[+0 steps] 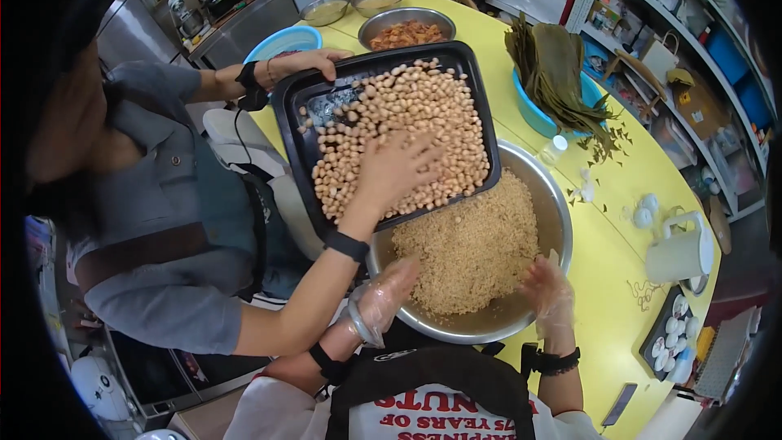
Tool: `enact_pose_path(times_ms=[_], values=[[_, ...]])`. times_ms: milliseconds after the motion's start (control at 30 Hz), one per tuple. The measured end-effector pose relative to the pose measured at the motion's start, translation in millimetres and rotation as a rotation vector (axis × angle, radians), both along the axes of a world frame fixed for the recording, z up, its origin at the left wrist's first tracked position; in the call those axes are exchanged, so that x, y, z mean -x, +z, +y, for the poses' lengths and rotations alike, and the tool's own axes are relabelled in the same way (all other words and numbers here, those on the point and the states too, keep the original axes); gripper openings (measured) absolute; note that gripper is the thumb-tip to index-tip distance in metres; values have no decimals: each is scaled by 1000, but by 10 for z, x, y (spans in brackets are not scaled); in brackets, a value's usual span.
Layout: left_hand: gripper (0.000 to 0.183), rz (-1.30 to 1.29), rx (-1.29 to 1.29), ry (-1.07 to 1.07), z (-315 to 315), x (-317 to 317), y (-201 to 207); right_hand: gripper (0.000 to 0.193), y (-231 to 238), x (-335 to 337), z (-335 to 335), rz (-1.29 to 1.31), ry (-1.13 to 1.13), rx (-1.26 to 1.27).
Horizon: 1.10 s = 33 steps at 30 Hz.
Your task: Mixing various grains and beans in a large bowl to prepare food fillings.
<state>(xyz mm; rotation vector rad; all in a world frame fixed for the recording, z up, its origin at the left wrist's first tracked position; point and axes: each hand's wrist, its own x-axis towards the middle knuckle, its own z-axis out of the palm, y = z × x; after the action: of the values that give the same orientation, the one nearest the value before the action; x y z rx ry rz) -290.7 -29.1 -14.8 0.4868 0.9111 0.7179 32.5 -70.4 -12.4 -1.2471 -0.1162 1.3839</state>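
A large steel bowl (pixel 564 220) holds a mound of pale brown, rice-like grains (pixel 472 248). My left hand (pixel 388 293), in a clear plastic glove, is at the bowl's near left side, its fingers stretched toward the grains. At the right rim is my right hand (pixel 547 289), also gloved, with fingers loosely bent and apart; I see nothing held in it. A co-worker tips a black rectangular tray (pixel 287 126) over the bowl's far left part. It is full of beige, peanut-like nuts or beans (pixel 432 102), and the co-worker's bare hand (pixel 399 167) lies spread on them.
Bowls with food, one of them a steel bowl of orange-brown pieces (pixel 407 33), stand at the far end of the yellow table (pixel 619 265). Long dark green leaves (pixel 554 73) fill a blue basin (pixel 533 114). At right are a pitcher (pixel 680 253), a black tray of white items (pixel 672 330) and a phone (pixel 621 404).
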Motion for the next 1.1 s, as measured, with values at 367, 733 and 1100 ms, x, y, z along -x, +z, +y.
enact_pose_path(times_ms=[367,733,1100], values=[[65,42,-176,260,-310,-303,-72,36,-246,-131,-74,73,110,-103],[65,70,-190,325,-367,-447,56,41,-100,34,-28,-19,75,-103],[57,103,-147,317,-341,-403,-3,53,-99,80,-39,-118,86,-67]])
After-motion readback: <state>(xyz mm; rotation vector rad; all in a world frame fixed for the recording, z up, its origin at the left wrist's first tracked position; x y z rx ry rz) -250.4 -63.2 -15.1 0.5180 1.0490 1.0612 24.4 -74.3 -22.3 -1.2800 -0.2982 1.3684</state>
